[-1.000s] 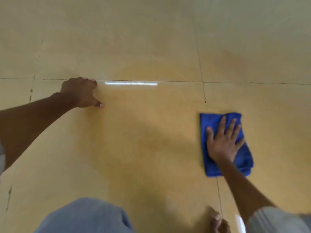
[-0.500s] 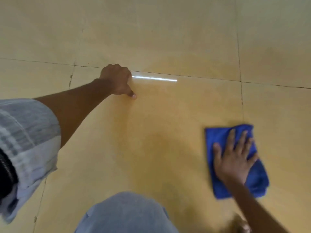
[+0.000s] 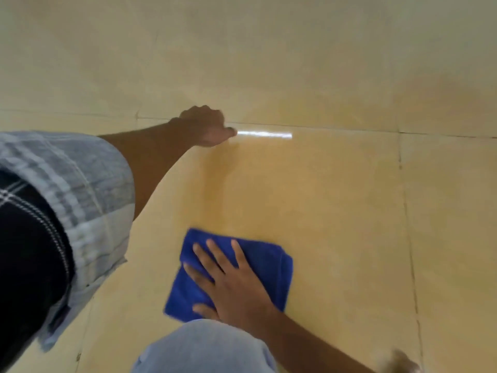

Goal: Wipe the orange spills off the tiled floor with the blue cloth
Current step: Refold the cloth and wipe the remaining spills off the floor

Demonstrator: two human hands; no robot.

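Observation:
A folded blue cloth [image 3: 271, 267] lies flat on the tiled floor [image 3: 349, 238], low in the middle of the view. My right hand [image 3: 234, 284] presses down on it with fingers spread, palm flat. An orange smear [image 3: 282, 179] tints the tile beyond the cloth, and a fainter orange patch [image 3: 441, 95] shows at the far right. My left hand [image 3: 205, 126] is curled into a fist and propped on the floor at a grout line, well ahead of the cloth.
Dark grout lines [image 3: 403, 200] cross the floor. A bright light reflection [image 3: 265, 134] lies right of my left fist. My knee in light blue fabric [image 3: 204, 348] fills the bottom edge, and a bare foot [image 3: 403, 364] shows at bottom right.
My right hand has slid the blue cloth leftward and nearer to my knee, across the orange-tinted tile. The view has shifted; my left fist stays planted on the grout line.

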